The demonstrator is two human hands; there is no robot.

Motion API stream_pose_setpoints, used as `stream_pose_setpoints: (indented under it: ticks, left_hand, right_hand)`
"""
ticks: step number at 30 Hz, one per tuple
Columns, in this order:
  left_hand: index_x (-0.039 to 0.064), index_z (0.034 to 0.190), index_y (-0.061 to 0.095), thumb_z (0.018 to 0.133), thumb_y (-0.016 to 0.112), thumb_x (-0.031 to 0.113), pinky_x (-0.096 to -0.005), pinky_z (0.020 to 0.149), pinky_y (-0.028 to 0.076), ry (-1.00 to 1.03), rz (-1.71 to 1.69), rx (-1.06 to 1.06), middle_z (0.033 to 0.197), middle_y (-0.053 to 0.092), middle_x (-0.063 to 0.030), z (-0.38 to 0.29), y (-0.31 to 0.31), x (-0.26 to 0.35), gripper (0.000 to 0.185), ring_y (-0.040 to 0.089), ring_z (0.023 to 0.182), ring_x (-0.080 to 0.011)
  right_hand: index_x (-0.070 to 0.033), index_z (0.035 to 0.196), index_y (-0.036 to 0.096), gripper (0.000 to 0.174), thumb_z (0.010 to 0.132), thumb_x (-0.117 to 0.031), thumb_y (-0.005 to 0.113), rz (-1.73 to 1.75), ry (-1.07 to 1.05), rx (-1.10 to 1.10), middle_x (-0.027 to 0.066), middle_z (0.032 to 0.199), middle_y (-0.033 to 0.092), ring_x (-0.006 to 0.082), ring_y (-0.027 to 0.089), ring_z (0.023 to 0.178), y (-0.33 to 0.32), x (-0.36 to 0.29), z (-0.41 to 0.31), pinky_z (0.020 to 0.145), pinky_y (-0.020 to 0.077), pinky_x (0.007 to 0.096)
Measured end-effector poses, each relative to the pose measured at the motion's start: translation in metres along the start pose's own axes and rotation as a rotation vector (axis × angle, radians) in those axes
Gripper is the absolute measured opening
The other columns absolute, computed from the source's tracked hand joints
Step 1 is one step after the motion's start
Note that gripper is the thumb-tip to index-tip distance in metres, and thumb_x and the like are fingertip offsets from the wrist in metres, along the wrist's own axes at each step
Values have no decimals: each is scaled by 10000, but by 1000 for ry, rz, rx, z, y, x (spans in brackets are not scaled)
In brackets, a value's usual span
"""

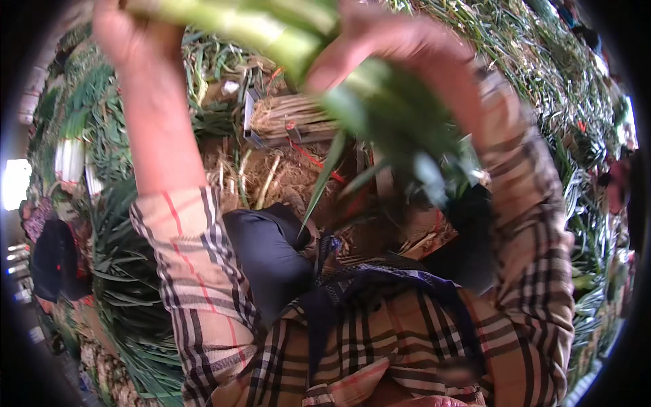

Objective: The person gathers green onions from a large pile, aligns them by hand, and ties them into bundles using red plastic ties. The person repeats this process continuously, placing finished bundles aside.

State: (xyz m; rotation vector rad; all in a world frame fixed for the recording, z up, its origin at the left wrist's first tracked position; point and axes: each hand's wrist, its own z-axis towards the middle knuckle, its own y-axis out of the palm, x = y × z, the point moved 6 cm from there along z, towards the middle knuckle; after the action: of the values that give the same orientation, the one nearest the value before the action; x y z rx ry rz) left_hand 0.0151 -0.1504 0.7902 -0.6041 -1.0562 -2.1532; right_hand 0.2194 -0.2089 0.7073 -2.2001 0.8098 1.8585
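Note:
Lifted high in front of me is a bundle of thick green-and-white stalks with leaves (pixel 259 33), likely leeks or large scallions, blurred by motion. My left hand (pixel 135 30), partly cut off by the top edge, grips the bundle at its pale end. Farther along, my right hand (pixel 366 46) is wrapped around the stalks, its thumb towards me. Dark green leaf tops (pixel 407 107) droop below that hand. Under the bundle, a metal-edged tray (pixel 247 114) on the ground holds pale stalks with fibrous roots (pixel 295 114).
Red tape (pixel 318 163) runs across the soil below the tray. Loose stalks (pixel 268 180) lie near my knee. Green leaves are heaped at left (pixel 132 274) and right (pixel 534 71). Tied white-stemmed bundles (pixel 69 157) stand at far left, near a person in dark clothing (pixel 56 259).

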Motion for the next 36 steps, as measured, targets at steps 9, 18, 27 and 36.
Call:
stream_pose_setpoints:
  ticks: [9, 18, 27, 36]
  left_hand:
    - [15, 1259, 553, 995, 640, 225, -472, 1103, 477, -157, -437, 728, 1203, 617, -148, 0, -57, -193, 348, 610, 1111, -306]
    - [30, 1084, 645, 879, 755, 61, -539, 1081, 470, -976, -476, 1461, 1203, 663, -136, -190, -250, -390, 235, 557, 1213, -297]
    - [32, 1288, 579, 899, 776, 201, -629, 969, 543, -1069, -366, 1377, 1436, 499, -211, -277, -357, -401, 467, 534, 1266, -368]
    - [21, 1269, 587, 951, 719, 271, -539, 767, 611, -1123, -131, 1065, 1197, 671, -208, -291, -343, -377, 426, 697, 982, -381]
  right_hand:
    - [11, 1231, 597, 695, 645, -251, 865, -1348, 592, 303, 189, 1020, 691, 311, 683, 907, -197, 12, -23, 834, 560, 404]
    - [29, 1249, 562, 805, 561, -271, 853, -1372, 633, 140, 242, 1038, 674, 398, 666, 965, -292, 203, 53, 900, 530, 461]
    - [21, 1110, 551, 647, 588, -230, 839, -1327, 441, 94, 238, 889, 684, 444, 669, 898, -291, 310, 112, 790, 539, 502]
    - [38, 1043, 529, 562, 605, -171, 813, -1378, 469, 2, 227, 807, 673, 427, 678, 841, -270, 346, 114, 741, 542, 499]
